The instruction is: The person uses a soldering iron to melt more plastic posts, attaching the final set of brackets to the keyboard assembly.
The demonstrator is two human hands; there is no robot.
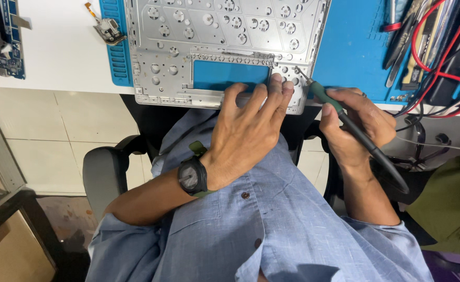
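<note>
left hand (248, 122) is spread flat, fingers pinning the near edge of the silver laptop palmrest frame (225, 47) on the blue mat (352, 52) at the bench edge. right hand (358, 125) is closed around a green-handled soldering iron (345, 117), tip at the frame's near right corner. looks like mid spot-work there; next move needs a steady tip and the frame kept still.

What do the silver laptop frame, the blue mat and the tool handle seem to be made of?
Silver laptop frame: likely stamped metal, matte grey with punched holes. Blue mat: probably silicone or rubber, dull, with moulded ribs at its left edge. Tool handle in the right hand: seemingly green rubbery grip, then black plastic.
</note>
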